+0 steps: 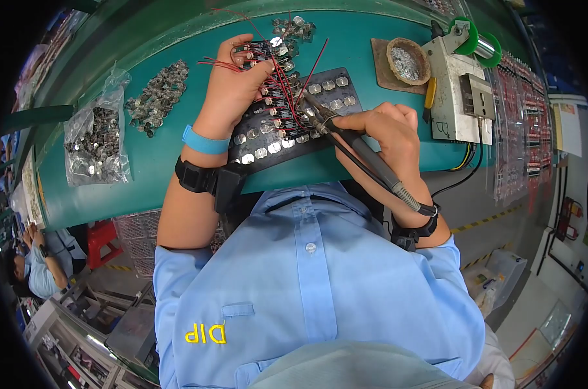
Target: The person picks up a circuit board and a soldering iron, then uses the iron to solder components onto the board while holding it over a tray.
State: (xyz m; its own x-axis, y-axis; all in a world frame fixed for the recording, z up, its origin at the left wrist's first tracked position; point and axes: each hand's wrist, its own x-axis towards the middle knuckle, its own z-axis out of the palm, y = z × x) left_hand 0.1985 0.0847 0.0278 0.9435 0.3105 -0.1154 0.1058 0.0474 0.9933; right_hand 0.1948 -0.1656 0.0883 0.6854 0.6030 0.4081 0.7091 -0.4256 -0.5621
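My left hand is closed round the upper end of a row of small black components with thin red wires. The row lies across a black tray that carries lines of shiny metal tabs. In my right hand is a soldering iron, gripped like a pen. Its tip end points left at the lower part of the row, among the wires; whether it touches a joint I cannot tell. A blue band and a black strap circle my left wrist.
On the green bench, a clear bag of metal tabs lies left, beside a loose pile. Right stand a round bowl of silvery bits and a grey metal box with a green solder reel. A co-worker sits far left.
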